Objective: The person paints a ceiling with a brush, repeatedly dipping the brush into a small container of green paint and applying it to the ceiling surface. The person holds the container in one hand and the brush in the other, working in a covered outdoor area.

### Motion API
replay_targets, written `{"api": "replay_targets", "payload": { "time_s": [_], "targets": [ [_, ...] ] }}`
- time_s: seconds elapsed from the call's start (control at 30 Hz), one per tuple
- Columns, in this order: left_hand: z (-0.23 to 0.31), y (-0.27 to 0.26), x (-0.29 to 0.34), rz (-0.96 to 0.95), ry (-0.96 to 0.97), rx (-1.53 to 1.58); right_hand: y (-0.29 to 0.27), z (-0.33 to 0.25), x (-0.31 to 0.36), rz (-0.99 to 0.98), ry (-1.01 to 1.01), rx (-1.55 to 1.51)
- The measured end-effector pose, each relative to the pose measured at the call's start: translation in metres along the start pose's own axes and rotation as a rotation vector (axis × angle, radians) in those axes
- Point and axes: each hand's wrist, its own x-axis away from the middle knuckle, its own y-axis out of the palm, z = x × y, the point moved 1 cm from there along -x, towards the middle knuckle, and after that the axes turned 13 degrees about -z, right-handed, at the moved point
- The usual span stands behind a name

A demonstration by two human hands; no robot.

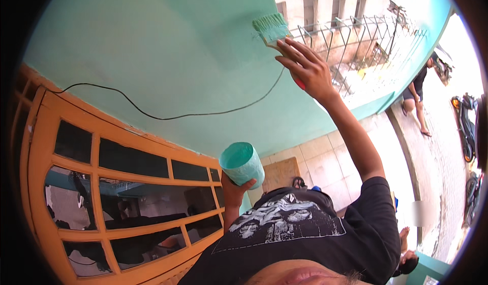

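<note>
My right hand (308, 70) is raised at the edge of the turquoise wall (152, 41), gripping a wide paintbrush (272, 28) by its handle. Turquoise paint coats the bristles, which lie against or very close to the wall near the opening; exact contact I cannot tell. Lower down, in front of my chest, my left hand (235, 188) is wrapped round a paint-smeared turquoise tub (243, 165). Its mouth faces up and the inside is coated with the same colour; how much paint it holds is hard to see.
A black cable (168, 118) hangs across the wall. An orange-framed glass door (96, 183) stands at the left. Metal bars (356, 41) fill the opening at the upper right. A wooden board (282, 176) lies on the tiles; one person (418, 89) sits outside near motorbikes (463, 127), another at the lower right.
</note>
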Motion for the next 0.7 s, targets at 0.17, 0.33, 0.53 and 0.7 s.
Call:
{"api": "replay_targets", "payload": {
  "time_s": [0.17, 0.33, 0.53, 0.7],
  "targets": [
    [0.006, 0.005, -0.009, -0.012, 0.008, -0.003, 0.054, 0.017, 0.026, -0.171, 0.062, -0.059],
    [0.015, 0.008, -0.022, -0.025, -0.002, 0.028, 0.042, 0.014, 0.041, -0.119, 0.177, -0.35],
    [0.007, 0.009, -0.026, -0.043, -0.018, 0.027, 0.007, 0.008, 0.086, 0.467, 0.662, -0.933],
    [0.022, 0.026, -0.035, -0.088, -0.04, 0.007, -0.006, -0.004, 0.144, 0.842, 1.083, -1.44]
  ]
}}
